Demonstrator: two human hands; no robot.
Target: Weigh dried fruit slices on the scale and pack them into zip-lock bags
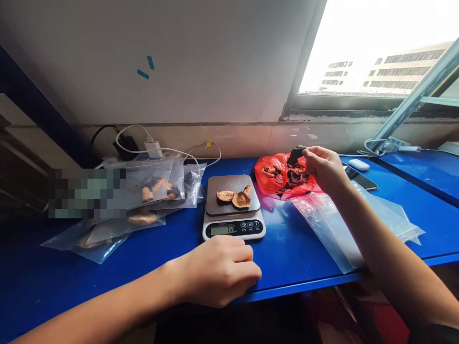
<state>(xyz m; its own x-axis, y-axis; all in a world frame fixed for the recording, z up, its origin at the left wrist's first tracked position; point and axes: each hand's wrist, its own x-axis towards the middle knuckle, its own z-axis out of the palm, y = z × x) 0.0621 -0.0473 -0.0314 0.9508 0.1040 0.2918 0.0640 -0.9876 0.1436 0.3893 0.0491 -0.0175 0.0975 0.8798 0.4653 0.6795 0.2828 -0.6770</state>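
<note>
My right hand (325, 167) pinches a dark, curled dried slice (296, 154), perhaps dried peel, just above an open red plastic bag (263, 165). Inside the bag lie more dried pieces (297, 177), some reddish-brown and some nearly black. A white kitchen scale (234, 210) with a steel plate stands on the blue table, left of the bag. Several tan dried pieces (241, 199) rest on its plate, and its display (222, 230) appears to read 7.6. In front of the scale, my left hand (224, 272) is loosely curled near the table edge, with no object visible in it.
Clear zip bags (143, 191), several with dried pieces inside, overlap at the left. Flat plastic bags (333, 234) lie under my right forearm. A phone (362, 177), a white earbud case (358, 165), cables and a charger (153, 147) lie toward the wall.
</note>
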